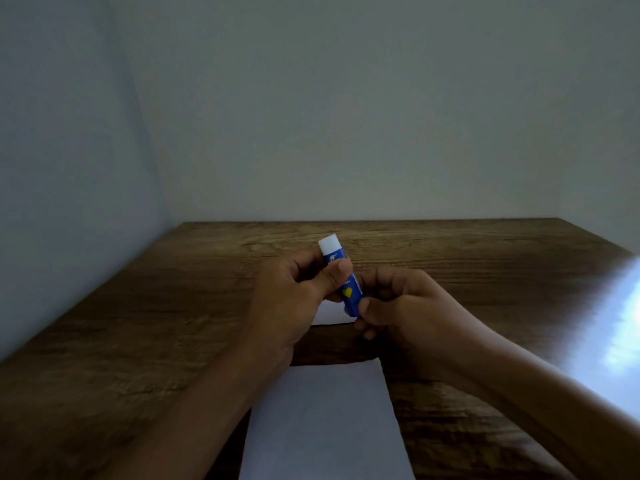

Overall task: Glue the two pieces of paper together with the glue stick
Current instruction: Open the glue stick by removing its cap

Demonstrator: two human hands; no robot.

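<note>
Blue plastic glue stick (342, 276) with white end is held tilted above worktop middle; upper barrel is pinched by left hand (294, 289), lower end is gripped by right hand (398, 299), likely so cap or base can be twisted; near white paper sheet (325, 424) is laid at front edge; second white sheet (327, 315) is mostly hidden beneath hands; dark wood-grain worktop (156, 323) is set into a corner of plain grey walls (346, 116); glare is seen at right edge.

Probably a plain room at home or in an office, though the dim view shows little. A wood-grain tabletop (173, 323) fits its far left corner against bare pale walls (346, 116).
</note>
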